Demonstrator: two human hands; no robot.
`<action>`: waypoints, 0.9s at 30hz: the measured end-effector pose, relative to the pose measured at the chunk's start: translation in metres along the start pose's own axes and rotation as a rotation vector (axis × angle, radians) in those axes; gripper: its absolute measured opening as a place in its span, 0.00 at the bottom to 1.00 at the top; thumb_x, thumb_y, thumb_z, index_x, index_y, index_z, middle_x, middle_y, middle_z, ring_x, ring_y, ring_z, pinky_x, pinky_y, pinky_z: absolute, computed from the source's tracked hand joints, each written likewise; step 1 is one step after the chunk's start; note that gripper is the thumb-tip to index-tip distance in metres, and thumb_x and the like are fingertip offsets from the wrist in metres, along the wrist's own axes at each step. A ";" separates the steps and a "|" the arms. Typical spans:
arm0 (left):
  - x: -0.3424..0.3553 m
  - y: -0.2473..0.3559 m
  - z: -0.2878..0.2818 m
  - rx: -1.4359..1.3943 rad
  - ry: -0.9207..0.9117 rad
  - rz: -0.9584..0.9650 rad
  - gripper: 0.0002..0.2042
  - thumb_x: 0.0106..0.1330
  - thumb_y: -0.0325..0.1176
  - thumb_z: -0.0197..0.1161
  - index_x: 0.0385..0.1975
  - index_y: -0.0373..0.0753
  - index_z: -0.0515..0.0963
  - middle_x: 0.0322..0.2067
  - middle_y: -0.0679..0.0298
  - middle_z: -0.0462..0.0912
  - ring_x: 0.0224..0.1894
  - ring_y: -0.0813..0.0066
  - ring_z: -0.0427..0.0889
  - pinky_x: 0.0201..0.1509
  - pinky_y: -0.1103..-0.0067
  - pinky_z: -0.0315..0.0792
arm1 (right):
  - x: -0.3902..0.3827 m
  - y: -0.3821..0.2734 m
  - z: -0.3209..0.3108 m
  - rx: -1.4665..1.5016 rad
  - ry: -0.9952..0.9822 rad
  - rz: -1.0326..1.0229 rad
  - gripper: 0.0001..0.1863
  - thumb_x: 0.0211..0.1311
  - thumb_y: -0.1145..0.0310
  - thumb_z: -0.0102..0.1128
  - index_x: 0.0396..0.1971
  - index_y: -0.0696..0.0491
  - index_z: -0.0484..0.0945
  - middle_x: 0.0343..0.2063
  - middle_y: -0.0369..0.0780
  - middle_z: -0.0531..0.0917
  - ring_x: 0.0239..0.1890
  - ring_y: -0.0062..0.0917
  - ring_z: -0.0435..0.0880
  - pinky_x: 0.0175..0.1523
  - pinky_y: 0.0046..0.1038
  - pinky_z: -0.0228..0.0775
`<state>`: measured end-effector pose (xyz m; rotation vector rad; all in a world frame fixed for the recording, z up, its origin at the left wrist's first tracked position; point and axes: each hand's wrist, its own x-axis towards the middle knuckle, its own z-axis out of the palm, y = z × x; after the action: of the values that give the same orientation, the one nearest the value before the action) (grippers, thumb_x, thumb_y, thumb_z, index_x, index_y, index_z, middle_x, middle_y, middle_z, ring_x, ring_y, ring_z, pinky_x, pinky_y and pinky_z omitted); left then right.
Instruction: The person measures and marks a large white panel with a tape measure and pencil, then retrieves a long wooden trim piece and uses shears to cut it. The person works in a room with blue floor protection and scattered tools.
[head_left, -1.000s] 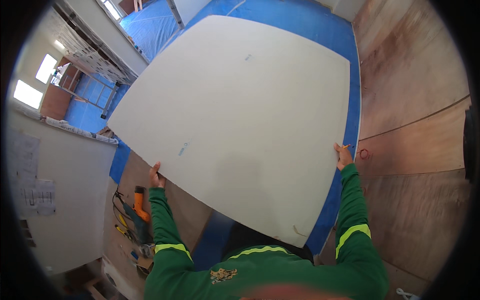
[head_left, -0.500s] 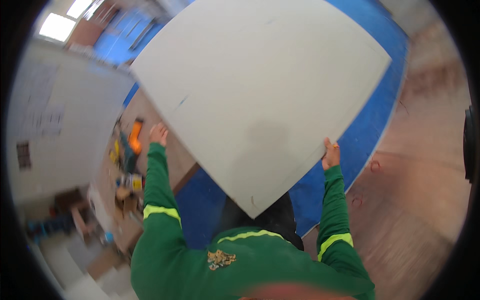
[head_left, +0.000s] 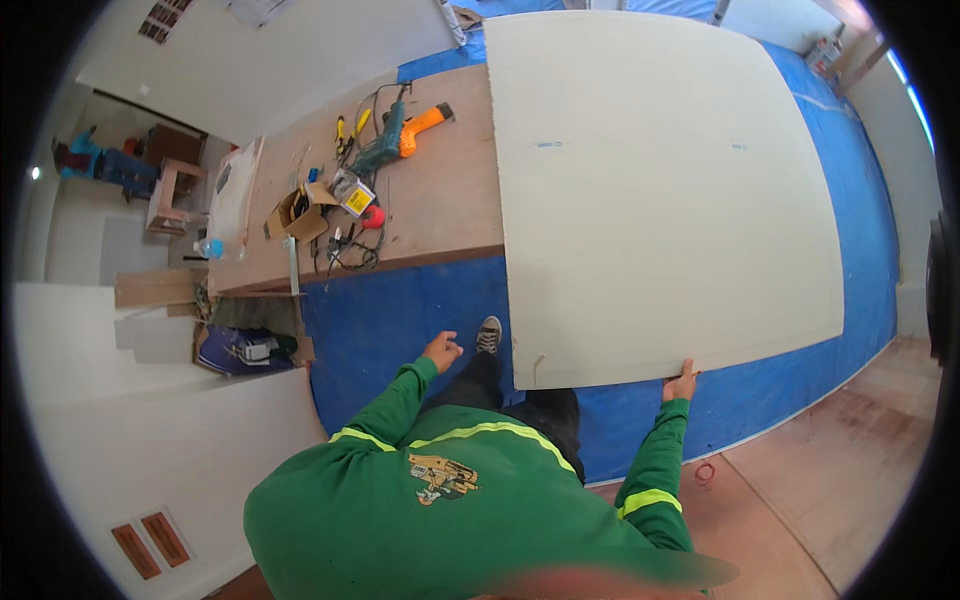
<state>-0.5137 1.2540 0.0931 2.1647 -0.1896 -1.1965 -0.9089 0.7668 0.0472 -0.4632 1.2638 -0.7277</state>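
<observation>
A large cream-white board [head_left: 680, 220], like drywall, lies across the right half of the head view, its left edge by the wooden workbench. My right hand [head_left: 680, 382] grips the board's near edge, toward its right corner, thumb on top. A small orange tip, perhaps a pencil, shows beside those fingers. My left hand [head_left: 443, 350] hovers over the blue floor sheet, left of the board's near-left corner, holding nothing, its fingers partly stretched out. Close to it is my sneaker [head_left: 488, 335].
On the workbench [head_left: 440, 220] lie a teal power drill [head_left: 380, 150], an orange tool [head_left: 425, 128], yellow-handled pliers [head_left: 350, 128], an opened cardboard box [head_left: 300, 212] and tangled cords. Blue sheeting [head_left: 390, 310] covers the floor around the board. At far left another person [head_left: 110, 165] appears.
The view has turned, and the board now sits squarer, to my right. My left hand has come away from beside the board's left edge; my right still grips the near edge.
</observation>
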 end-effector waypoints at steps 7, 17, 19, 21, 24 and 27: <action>0.011 -0.037 -0.042 -0.216 -0.043 -0.071 0.25 0.73 0.35 0.61 0.66 0.34 0.68 0.41 0.61 0.83 0.39 0.76 0.80 0.41 0.75 0.77 | -0.074 0.032 -0.049 -0.374 0.205 0.198 0.22 0.75 0.49 0.54 0.60 0.46 0.69 0.49 0.41 0.82 0.49 0.40 0.83 0.56 0.49 0.72; 0.056 -0.014 -0.131 -0.064 0.356 0.315 0.21 0.72 0.32 0.61 0.63 0.36 0.71 0.47 0.55 0.81 0.42 0.62 0.83 0.48 0.69 0.79 | -0.263 0.126 -0.129 -0.579 0.310 0.401 0.18 0.76 0.45 0.50 0.47 0.44 0.73 0.39 0.36 0.84 0.40 0.34 0.83 0.45 0.43 0.74; 0.062 0.008 -0.150 -0.020 0.667 0.458 0.21 0.70 0.34 0.63 0.61 0.35 0.72 0.51 0.50 0.79 0.48 0.52 0.82 0.55 0.64 0.76 | -0.286 0.131 -0.132 -0.587 0.300 0.377 0.17 0.76 0.45 0.50 0.44 0.44 0.73 0.37 0.36 0.83 0.37 0.32 0.82 0.42 0.40 0.74; 0.088 0.033 -0.184 0.116 1.089 0.551 0.24 0.66 0.38 0.67 0.59 0.35 0.73 0.54 0.48 0.77 0.54 0.47 0.78 0.61 0.60 0.70 | -0.306 0.133 -0.128 -0.576 0.287 0.342 0.17 0.76 0.46 0.49 0.42 0.45 0.74 0.36 0.36 0.83 0.34 0.31 0.82 0.39 0.38 0.74; 0.140 0.056 -0.246 0.290 1.081 0.592 0.31 0.59 0.42 0.73 0.60 0.35 0.71 0.56 0.45 0.76 0.59 0.44 0.74 0.65 0.56 0.67 | -0.335 0.140 -0.113 -0.452 0.275 0.280 0.17 0.76 0.46 0.49 0.38 0.45 0.74 0.33 0.36 0.82 0.29 0.29 0.81 0.34 0.35 0.75; 0.176 0.063 -0.263 0.436 0.887 0.297 0.35 0.57 0.50 0.76 0.62 0.43 0.72 0.51 0.44 0.80 0.51 0.43 0.79 0.55 0.55 0.73 | -0.356 0.142 -0.093 -0.344 0.356 0.239 0.18 0.76 0.47 0.49 0.34 0.46 0.75 0.30 0.36 0.82 0.25 0.27 0.80 0.30 0.32 0.75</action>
<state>-0.1914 1.2552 0.1052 2.7004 -0.3835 0.0401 -1.0105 1.1273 0.1717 -0.4616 1.7591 -0.3986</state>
